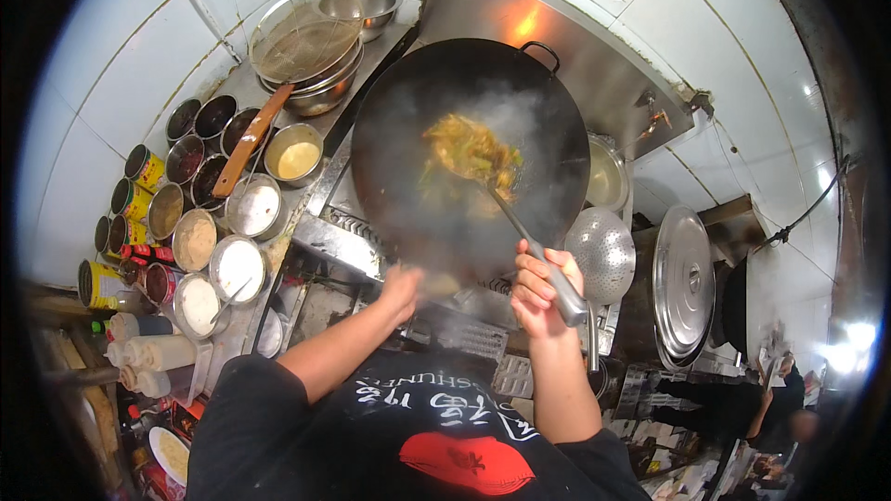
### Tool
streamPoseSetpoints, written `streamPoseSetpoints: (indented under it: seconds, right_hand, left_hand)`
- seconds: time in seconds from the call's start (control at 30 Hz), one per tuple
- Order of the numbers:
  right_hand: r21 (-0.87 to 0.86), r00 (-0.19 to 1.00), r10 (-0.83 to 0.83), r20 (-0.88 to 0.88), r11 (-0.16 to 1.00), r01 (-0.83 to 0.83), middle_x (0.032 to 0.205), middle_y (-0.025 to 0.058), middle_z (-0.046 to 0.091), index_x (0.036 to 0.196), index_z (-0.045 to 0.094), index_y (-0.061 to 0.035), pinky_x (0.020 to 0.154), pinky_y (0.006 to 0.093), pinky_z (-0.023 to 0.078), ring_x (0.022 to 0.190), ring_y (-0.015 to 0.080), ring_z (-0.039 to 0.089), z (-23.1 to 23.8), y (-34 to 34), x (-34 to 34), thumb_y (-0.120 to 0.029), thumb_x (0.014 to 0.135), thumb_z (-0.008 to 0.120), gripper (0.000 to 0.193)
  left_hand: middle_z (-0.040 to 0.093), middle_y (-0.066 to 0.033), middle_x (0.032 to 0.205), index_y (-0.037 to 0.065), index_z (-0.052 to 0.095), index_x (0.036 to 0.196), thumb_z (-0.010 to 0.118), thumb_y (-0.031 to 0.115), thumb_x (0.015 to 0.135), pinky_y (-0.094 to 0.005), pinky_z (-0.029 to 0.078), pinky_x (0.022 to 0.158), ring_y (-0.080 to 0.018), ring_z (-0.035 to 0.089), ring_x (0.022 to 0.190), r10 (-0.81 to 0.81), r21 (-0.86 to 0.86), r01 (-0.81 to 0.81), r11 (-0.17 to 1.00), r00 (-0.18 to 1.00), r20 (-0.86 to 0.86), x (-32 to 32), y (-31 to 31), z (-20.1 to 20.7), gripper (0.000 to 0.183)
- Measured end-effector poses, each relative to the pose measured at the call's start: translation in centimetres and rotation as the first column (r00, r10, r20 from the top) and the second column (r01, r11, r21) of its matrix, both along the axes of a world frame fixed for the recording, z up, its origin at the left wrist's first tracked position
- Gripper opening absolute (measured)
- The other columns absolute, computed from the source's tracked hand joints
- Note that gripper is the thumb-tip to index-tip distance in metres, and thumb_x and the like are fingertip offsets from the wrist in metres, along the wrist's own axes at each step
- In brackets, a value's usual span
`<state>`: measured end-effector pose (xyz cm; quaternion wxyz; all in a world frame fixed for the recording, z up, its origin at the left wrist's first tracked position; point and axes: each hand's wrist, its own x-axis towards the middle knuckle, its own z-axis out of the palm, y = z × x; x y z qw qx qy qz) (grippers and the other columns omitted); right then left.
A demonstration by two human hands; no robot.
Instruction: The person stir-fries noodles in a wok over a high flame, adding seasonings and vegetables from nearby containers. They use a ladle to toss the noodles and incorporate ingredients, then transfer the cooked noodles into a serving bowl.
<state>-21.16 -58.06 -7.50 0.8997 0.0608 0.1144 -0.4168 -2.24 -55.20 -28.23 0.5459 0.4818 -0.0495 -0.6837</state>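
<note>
A large black wok [390,186] stands over the stove, with steam rising from it. Inside lies a heap of yellow-brown strips of food with green pieces [469,144]. My right hand [543,288] is closed round the grey metal handle of a ladle [506,213], whose head sits among the food and is partly hidden by it. At the wok's near left edge, my left hand [401,289] is closed in a fist and blurred by motion. It appears to grip the wok there, though the grip itself is hidden. A looped handle [540,56] shows on the wok's far rim.
At left stand several seasoning pots, including a yellow-filled one [297,160], and open cans [144,167]. A wooden-handled strainer [306,37] rests on steel bowls. To the right are a perforated skimmer [600,255] and a lidded pot [685,283]. Another person [729,408] is at lower right.
</note>
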Motion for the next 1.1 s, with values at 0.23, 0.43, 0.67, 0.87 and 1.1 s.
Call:
streamPoseSetpoints:
  seconds: [0.23,0.43,0.67,0.87,1.1]
  right_hand:
    - [-0.114,0.996,-0.008,-0.089,0.994,-0.002,0.072,0.009,0.052,0.114,0.053,0.0095,0.041,0.0312,0.046,0.047,0.0203,0.05,-1.6,2.9,-0.8,-0.02,0.09,0.045,0.039]
    - [0.096,0.974,-0.023,-0.227,0.994,0.046,0.071,0.0082,0.052,0.111,0.054,0.0083,0.039,0.029,0.044,0.045,0.0192,0.049,-1.1,5.1,-0.2,-0.021,0.09,0.046,0.037]
    - [0.027,0.986,-0.009,-0.169,1.0,0.014,0.073,0.0063,0.052,0.121,0.049,0.0067,0.038,0.0266,0.042,0.048,0.0148,0.048,-1.0,5.9,-1.3,-0.019,0.093,0.045,0.039]
    - [0.218,0.816,0.304,-0.491,0.95,-0.223,0.072,0.0034,0.047,0.109,0.056,-0.0019,0.039,0.0267,0.042,0.05,0.0098,0.045,-2.7,11.4,-3.9,-0.01,0.094,0.05,0.017]
    - [0.032,0.855,0.269,-0.443,0.958,-0.285,0.071,0.0048,0.047,0.107,0.053,-0.0021,0.037,0.0283,0.042,0.047,0.0094,0.044,-3.1,16.5,-7.7,-0.004,0.091,0.052,0.016]
  left_hand:
    - [0.06,-0.0192,0.108,-0.007,0.051,0.115,0.049,0.012,0.089,-0.0442,0.061,0.07,-0.0327,0.066,0.09,-0.115,-0.027,0.12,0.992,0.984,0.133,-0.1,-8.6,7.9,0.032]
    - [0.058,-0.019,0.116,-0.001,0.047,0.121,0.047,0.011,0.092,-0.0514,0.059,0.07,-0.0358,0.065,0.101,-0.149,-0.021,0.148,0.989,0.986,-0.068,-2.1,-6.6,-0.4,0.031]
    - [0.063,-0.0259,0.1,-0.013,0.053,0.108,0.044,-0.004,0.082,-0.0464,0.062,0.066,-0.0378,0.068,0.091,-0.022,0.003,0.022,1.0,1.0,-0.01,-2.3,3.4,-0.7,0.029]
    - [0.065,-0.0185,0.095,-0.009,0.058,0.099,0.046,0.002,0.089,-0.0421,0.061,0.061,-0.0317,0.07,0.079,0.038,-0.048,-0.031,0.998,0.99,0.138,-2.2,3.4,5.3,0.019]
    - [0.065,-0.0199,0.096,-0.009,0.056,0.098,0.045,0.001,0.088,-0.0447,0.061,0.064,-0.0329,0.069,0.084,0.064,-0.022,-0.061,0.998,0.984,0.167,-3.4,8.6,3.9,0.018]
